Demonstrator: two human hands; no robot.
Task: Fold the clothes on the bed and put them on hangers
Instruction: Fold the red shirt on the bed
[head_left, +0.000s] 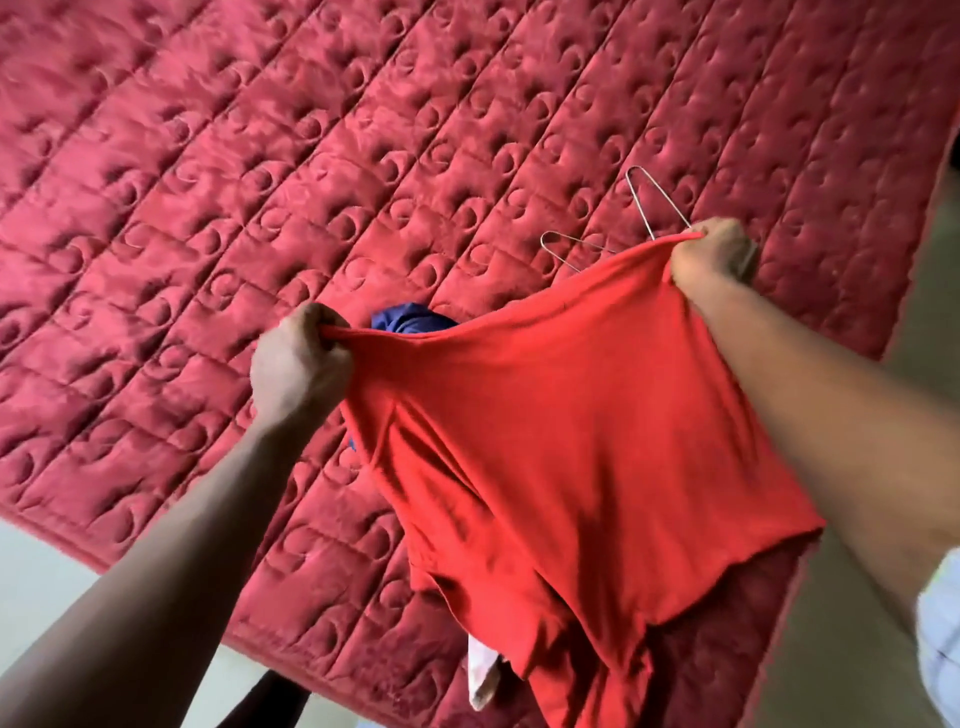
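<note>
Both hands held a red shirt (571, 441) up over the bed (260, 182): left hand (298, 364) and right hand (714, 254) each fisted on its top edge. Wire hangers (654, 202) lay behind; blue cloth (410, 318) peeked out beneath.

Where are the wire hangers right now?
In the head view, the wire hangers lie on the red quilt, right of centre, just beyond the right hand.
</note>
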